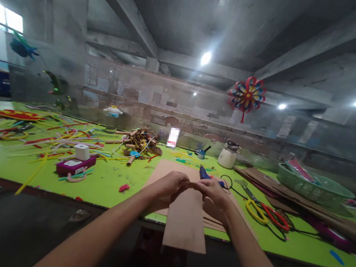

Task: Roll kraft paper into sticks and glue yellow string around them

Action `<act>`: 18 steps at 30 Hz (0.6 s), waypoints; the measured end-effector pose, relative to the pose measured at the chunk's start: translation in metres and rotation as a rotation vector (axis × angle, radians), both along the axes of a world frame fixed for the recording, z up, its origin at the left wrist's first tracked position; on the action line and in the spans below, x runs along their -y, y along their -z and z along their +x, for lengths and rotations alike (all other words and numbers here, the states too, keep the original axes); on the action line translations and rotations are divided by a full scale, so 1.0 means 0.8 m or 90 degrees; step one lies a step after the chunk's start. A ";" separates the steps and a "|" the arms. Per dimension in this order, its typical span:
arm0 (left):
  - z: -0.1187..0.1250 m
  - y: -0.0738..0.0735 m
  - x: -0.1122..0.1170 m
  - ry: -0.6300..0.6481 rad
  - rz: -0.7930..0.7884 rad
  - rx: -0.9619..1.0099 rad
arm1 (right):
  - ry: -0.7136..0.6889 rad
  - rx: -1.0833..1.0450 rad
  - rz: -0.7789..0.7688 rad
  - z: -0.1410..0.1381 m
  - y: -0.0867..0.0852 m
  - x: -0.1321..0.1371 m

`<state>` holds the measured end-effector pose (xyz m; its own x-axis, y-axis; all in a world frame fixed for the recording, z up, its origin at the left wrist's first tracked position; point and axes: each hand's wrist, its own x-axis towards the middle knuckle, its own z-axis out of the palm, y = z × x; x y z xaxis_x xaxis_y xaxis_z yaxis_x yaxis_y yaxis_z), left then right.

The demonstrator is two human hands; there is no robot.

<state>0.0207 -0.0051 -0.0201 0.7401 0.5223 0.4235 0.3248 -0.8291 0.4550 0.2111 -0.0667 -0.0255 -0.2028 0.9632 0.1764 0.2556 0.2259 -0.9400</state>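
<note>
both hands meet at centre frame, left hand (169,185) and right hand (212,190) pinching the top edge of a brown cardboard strip (186,221) overhanging the green surface (110,183), scissors (265,211) lying just right.

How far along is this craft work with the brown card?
Early, it seems. Done: rolled brown tubes are piled behind. In hand: the left hand and right hand pinch the top edge of a flat brown card strip. Left: that strip is not yet rolled, more sheets lie beneath, and the scissors lie unused.
</note>
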 end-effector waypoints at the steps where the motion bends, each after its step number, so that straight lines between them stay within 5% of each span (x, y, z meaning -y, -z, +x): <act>1: -0.001 0.000 0.002 -0.002 -0.017 0.007 | -0.003 -0.004 0.001 0.000 0.000 0.001; 6: -0.013 0.001 0.029 0.059 -0.305 0.107 | -0.001 -0.021 0.028 0.001 0.001 0.001; 11: -0.017 -0.004 0.037 0.093 -0.468 0.128 | -0.008 -0.041 0.015 0.004 0.008 -0.005; 18: -0.009 -0.005 0.018 0.027 -0.470 0.129 | -0.002 -0.064 0.004 0.002 0.012 -0.004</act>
